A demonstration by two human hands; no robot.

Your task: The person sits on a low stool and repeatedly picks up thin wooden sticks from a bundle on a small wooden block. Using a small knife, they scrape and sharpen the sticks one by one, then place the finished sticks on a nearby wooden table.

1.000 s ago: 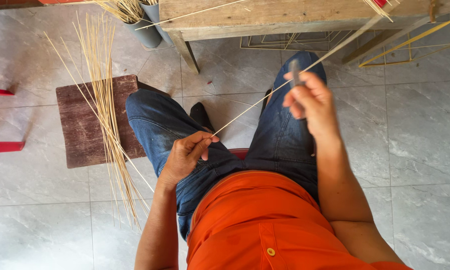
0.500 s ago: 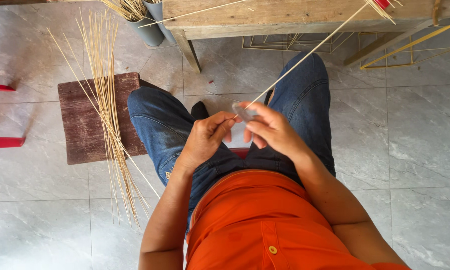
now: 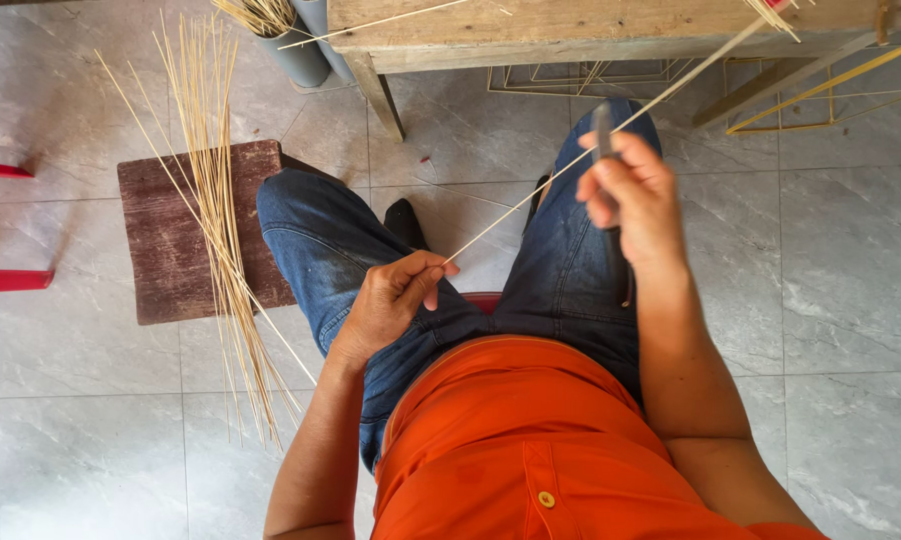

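Note:
I sit in blue jeans and an orange shirt, looking down at my lap. My left hand (image 3: 391,300) pinches the near end of a long thin bamboo strip (image 3: 531,205) that runs up and right toward the wooden bench. My right hand (image 3: 631,195) grips a dark-handled knife (image 3: 604,125) and holds its blade against the strip over my right knee.
A bundle of thin bamboo sticks (image 3: 216,210) lies across a dark wooden board (image 3: 166,240) on the grey tiled floor at my left. A wooden bench (image 3: 591,30) stands ahead, grey pipes (image 3: 306,45) with sticks beside it, yellow wire frames (image 3: 831,90) at right, red bars (image 3: 1,280) at far left.
My right hand slid the knife from beside my left hand out along the strip to my right knee. My left hand moved slightly down and left, still pinching the strip.

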